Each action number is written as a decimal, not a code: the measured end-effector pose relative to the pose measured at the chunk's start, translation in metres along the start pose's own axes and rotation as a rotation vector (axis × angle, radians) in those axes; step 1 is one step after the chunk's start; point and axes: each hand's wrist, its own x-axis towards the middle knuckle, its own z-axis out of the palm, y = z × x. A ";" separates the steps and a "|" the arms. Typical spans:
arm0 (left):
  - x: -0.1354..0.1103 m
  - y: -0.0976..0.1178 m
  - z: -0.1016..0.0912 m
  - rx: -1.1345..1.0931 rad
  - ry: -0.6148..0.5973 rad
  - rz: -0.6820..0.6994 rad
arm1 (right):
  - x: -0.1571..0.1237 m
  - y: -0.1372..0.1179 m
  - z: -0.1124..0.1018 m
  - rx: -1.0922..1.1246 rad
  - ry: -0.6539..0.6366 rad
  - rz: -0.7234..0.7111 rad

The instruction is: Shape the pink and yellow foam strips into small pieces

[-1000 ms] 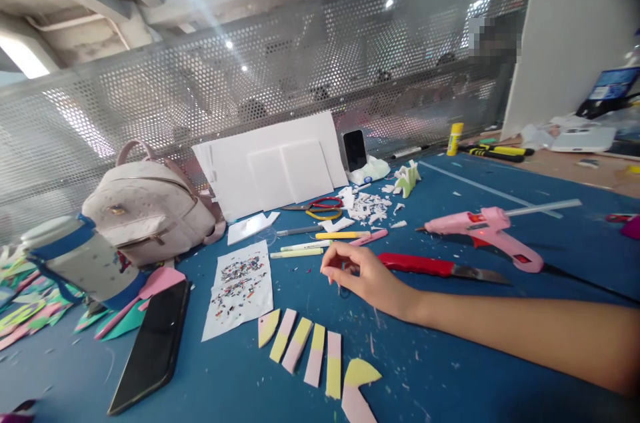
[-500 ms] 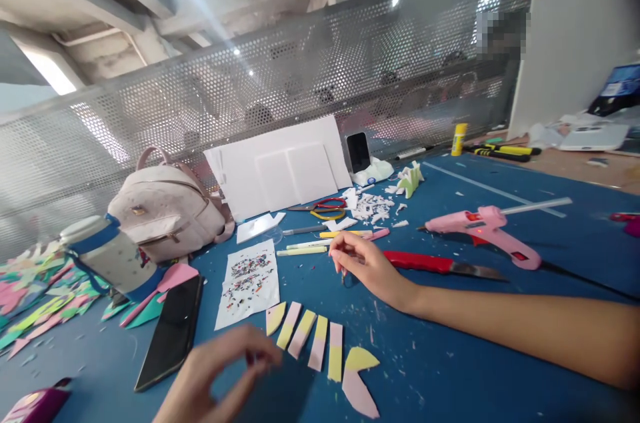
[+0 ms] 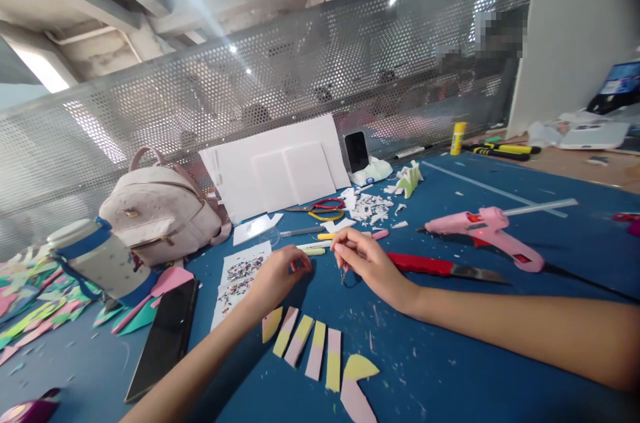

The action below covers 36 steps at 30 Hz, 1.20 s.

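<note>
My right hand (image 3: 367, 263) rests on the blue tabletop with fingers curled in a pinch. A small metal piece with a thin dark loop (image 3: 351, 285) hangs below its fingertips; its kind is too small to make out. To its left, my left hand (image 3: 280, 276) is held palm down, fingers bent in towards the thumb; anything between them is hidden. That hand partly covers a white sheet (image 3: 220, 299) strewn with tiny coloured bits. Nearer me lie several pink-and-yellow foam strips (image 3: 316, 349) in a row, beside a fish-tail-shaped foam piece (image 3: 356, 389).
A pink glue gun (image 3: 487, 229) and a red-handled knife (image 3: 425, 263) lie at the right. Scissors (image 3: 327, 209), pens and white scraps (image 3: 370, 207) are further back. On the left stand a bottle (image 3: 107, 269), a backpack (image 3: 165, 209) and a black phone (image 3: 167, 336).
My left hand has moved forward and right from the near edge, over the foam strips, towards my right hand. The right hand stays in nearly the same place.
</note>
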 end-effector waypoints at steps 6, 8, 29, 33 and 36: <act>0.003 0.001 0.003 -0.014 -0.006 -0.015 | -0.001 -0.001 0.001 -0.006 -0.022 -0.015; 0.002 0.002 0.002 -0.021 -0.004 -0.018 | -0.001 -0.001 0.001 0.001 -0.025 -0.018; -0.026 -0.001 -0.006 -0.395 0.273 -0.095 | -0.007 -0.007 0.001 -0.109 -0.111 0.010; -0.042 0.008 0.000 -0.469 0.352 -0.102 | -0.009 -0.014 0.002 -0.212 -0.147 -0.066; -0.049 0.010 0.001 -0.508 0.397 -0.108 | -0.011 -0.017 0.004 -0.258 -0.167 -0.127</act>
